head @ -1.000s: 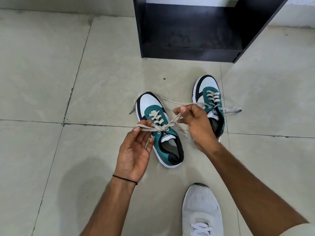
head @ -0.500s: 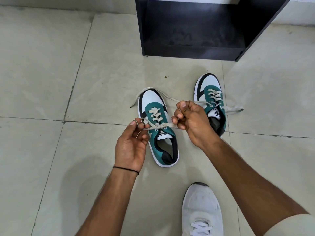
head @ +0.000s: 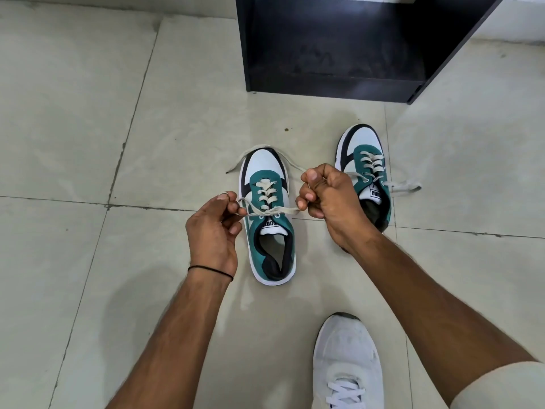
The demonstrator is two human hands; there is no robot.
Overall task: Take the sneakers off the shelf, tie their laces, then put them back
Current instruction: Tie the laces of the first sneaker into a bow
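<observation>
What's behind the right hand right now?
The second sneaker on the floor, its toe and loose laces showing. The right hand and wrist cover part of its opening and heel.

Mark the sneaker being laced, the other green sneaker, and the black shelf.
sneaker being laced [head: 271,228]: head view, on its white tongue label.
other green sneaker [head: 372,160]: head view, on its laced green front.
black shelf [head: 333,60]: head view, on its bare bottom board.

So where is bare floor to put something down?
Bare floor left of the near sneaker, the strip between the black shelf and sneakers, the tile right of the far sneaker. Crowded in the middle: left hand and right hand pull laces.
</observation>
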